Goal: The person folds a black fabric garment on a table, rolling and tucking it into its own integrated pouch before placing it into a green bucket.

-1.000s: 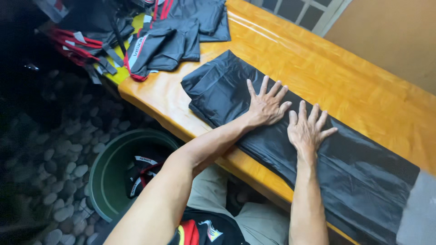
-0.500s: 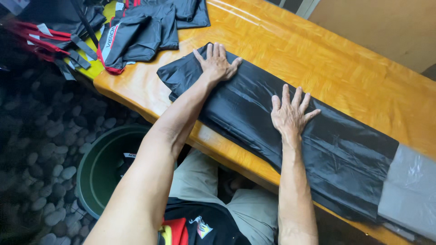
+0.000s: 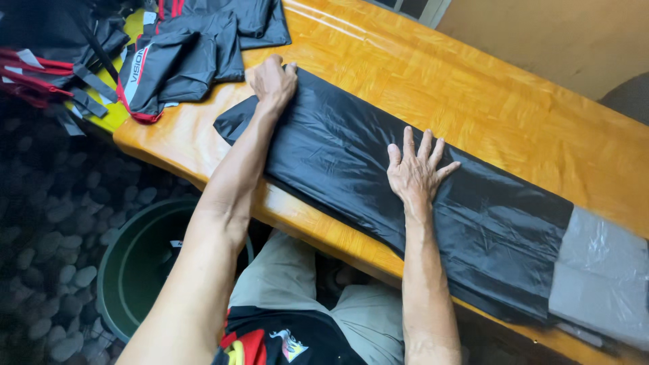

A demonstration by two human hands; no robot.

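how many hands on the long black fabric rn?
2. The left hand rests at the far-left end of the long black fabric, fingers curled at its edge. The right hand lies flat, fingers spread, near its middle. No other hands show.

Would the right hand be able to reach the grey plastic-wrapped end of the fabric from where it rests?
Probably yes: the right hand lies flat on the black fabric, and nothing stands between it and the grey wrapped end.

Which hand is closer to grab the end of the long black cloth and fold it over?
Probably the left hand: it already lies at the far end of the black fabric. The right hand is pressed flat on its middle.
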